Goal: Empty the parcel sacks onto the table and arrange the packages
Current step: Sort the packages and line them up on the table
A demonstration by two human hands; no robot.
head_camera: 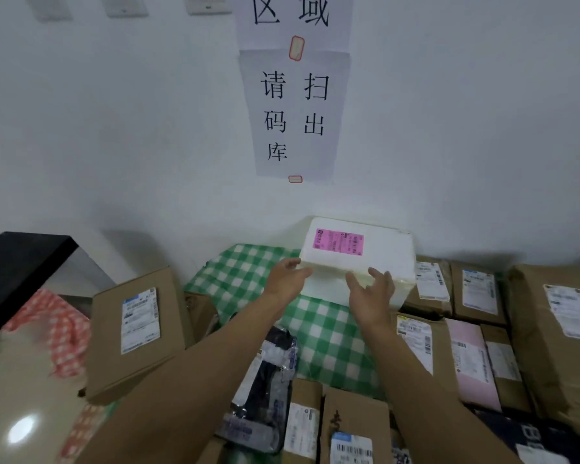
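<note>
Left grip (287, 279) has its fingers out flat against the left corner of the white foam box (365, 262). Right grip (372, 296) is spread open at the front edge, and I can't tell if it's actually touching. Neither is wrapped round anything. The box, pink label (338, 241) up, sits on the green-checked tabletop cloth (329, 336) at the back by the wall, with cardboard parcels (476, 289) packed just to its right.

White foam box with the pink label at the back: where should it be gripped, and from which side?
Probably by its two short ends, reaching in from the near side. The white foam box lies flat and wide, wall behind, brown parcels close on its right. The left hand touches its near left corner; the right hand is open at the front face.
</note>
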